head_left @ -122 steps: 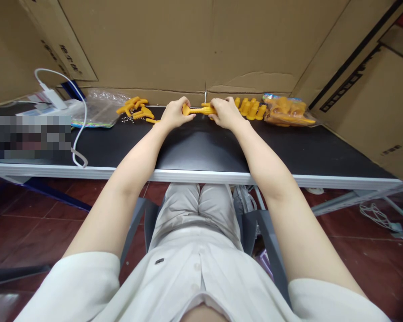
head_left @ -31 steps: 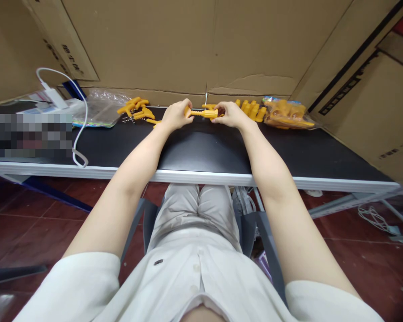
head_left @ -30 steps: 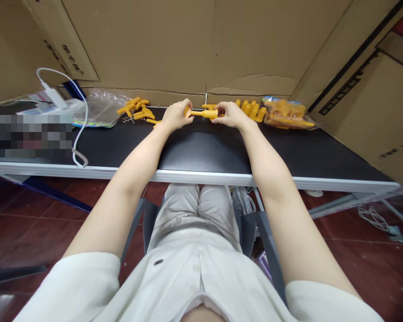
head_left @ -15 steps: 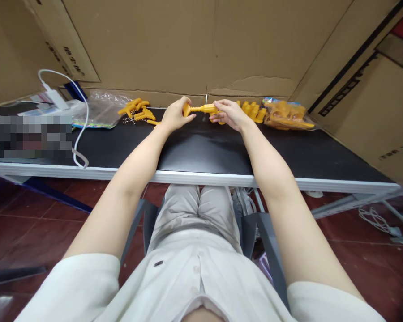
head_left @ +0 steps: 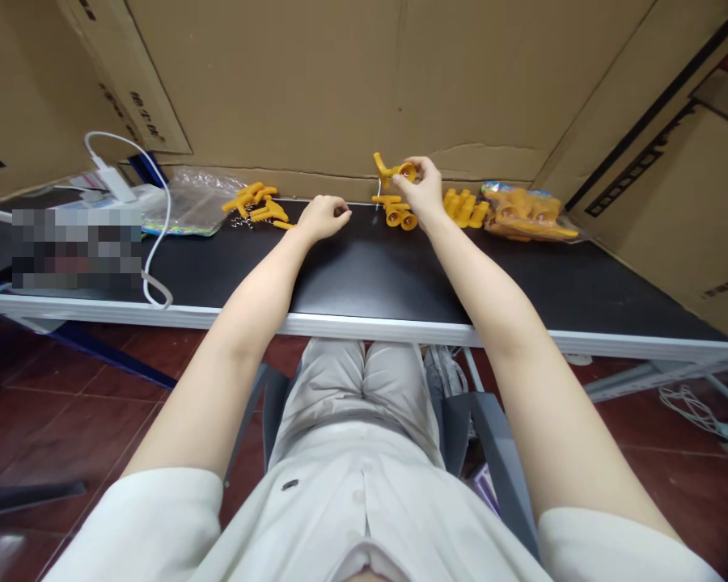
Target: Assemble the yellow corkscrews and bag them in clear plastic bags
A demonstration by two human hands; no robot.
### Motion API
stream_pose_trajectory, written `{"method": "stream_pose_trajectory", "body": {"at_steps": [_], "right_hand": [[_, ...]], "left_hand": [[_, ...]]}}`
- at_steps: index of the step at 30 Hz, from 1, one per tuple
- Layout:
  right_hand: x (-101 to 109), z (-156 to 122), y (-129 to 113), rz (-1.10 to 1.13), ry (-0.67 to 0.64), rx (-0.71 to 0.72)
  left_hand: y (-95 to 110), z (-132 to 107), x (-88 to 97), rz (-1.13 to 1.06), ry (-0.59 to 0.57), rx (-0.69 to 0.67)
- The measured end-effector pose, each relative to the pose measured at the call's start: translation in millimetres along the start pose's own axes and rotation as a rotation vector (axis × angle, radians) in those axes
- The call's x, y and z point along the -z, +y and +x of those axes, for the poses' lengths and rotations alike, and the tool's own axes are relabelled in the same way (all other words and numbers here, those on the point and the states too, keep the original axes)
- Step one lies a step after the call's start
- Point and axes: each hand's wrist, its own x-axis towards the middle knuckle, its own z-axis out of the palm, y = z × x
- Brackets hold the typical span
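Between the fingers of my right hand is a yellow plastic corkscrew, raised above the table and tilted. Its curved handle points up and left, and its round hollow end faces me. Just below it, a group of similar yellow corkscrew pieces lies on the black table, two round openings toward me. My left hand is over the table with its fingers loosely curled, a small gap at the thumb and nothing visible in it. Left of that hand lie loose yellow handles with metal spirals.
Yellow cylindrical sleeves stand right of my right hand, beside a clear bag of yellow parts. A flat plastic bag and a white charger with its cable are at left. Cardboard walls close off the back and sides.
My left hand has let go of the yellow corkscrew. My right hand has lifted and turned it, so its hollow end now faces me. The view has shifted slightly.
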Motion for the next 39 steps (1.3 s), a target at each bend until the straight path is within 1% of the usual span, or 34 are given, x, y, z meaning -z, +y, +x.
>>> {"method": "stream_pose_trajectory", "body": {"at_steps": [3,6,9,11,15,17,19,23,26,29,32,35,37,39], "right_hand": [[-10,-2,-8,-0.278,-0.053,0.073],[-23,-7,-10,-0.484,-0.200,0.133],[-36,-11,-7,-0.658,-0.371,0.120],[-43,-12,-6,-0.723,-0.427,0.110],[-46,-9,-4,-0.728,-0.457,0.101],[-42,-4,-2,-0.679,-0.479,0.075],[-33,4,3,-0.592,-0.466,0.031],[-8,19,20,-0.368,-0.350,-0.061],[10,22,34,-0.271,-0.260,-0.084],[21,14,44,-0.287,-0.167,-0.125],[29,-3,51,-0.372,-0.107,-0.193],[35,-19,57,-0.466,-0.138,-0.222],[38,-24,62,-0.501,-0.176,-0.219],[39,-25,67,-0.501,-0.234,-0.229]], "left_hand": [[2,-2,1.4,-0.025,-0.001,-0.015],[4,-3,2.6,-0.034,-0.015,-0.013],[7,-4,3.7,-0.018,-0.031,-0.002],[9,-5,4.3,-0.018,-0.039,0.001],[10,-6,5.1,-0.036,-0.056,0.000],[10,-6,5.2,-0.045,-0.063,-0.001],[10,-7,5.1,-0.059,-0.059,0.002],[9,-7,4.5,-0.098,-0.043,0.020],[8,-7,4.1,-0.116,-0.042,0.024],[8,-7,3.7,-0.107,-0.042,0.031],[10,-6,4.2,-0.064,-0.050,0.044],[8,-5,8.6,0.005,-0.032,0.075],[2,-3,15.2,0.050,0.023,0.130],[-8,-2,24.2,0.083,0.096,0.220]]}}
